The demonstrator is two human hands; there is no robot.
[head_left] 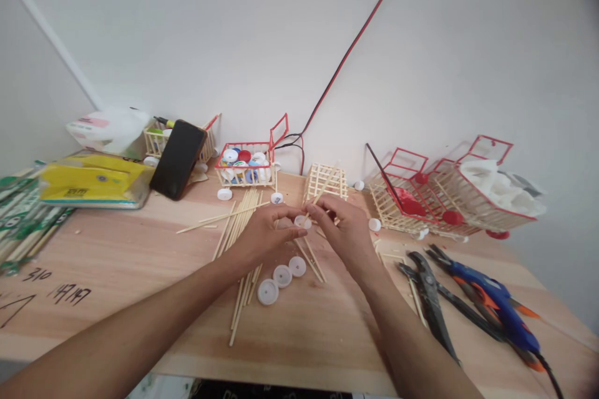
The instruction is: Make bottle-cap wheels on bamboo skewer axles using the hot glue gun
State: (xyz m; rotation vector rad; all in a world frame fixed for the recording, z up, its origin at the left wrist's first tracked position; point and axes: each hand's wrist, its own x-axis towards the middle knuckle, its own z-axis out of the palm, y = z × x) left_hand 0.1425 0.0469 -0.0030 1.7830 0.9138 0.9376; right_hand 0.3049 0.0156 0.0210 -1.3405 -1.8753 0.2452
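Both my hands meet over the middle of the wooden table (116,274). My left hand (266,230) is closed, pinching a white bottle cap (302,221). My right hand (344,227) is closed on a thin wooden stick (312,204) that points at the cap. Three more white caps (282,275) lie in a row just below my hands. A bundle of loose wooden sticks (238,224) lies under and left of my left hand.
A small stick cage (325,181) stands behind my hands. A red-rimmed stick cart of coloured caps (246,168) is at back centre; two more carts (449,196) are at the right. Pliers (430,299) and a blue glue gun (491,302) lie right. A phone (178,159) and yellow tissue pack (93,181) are left.
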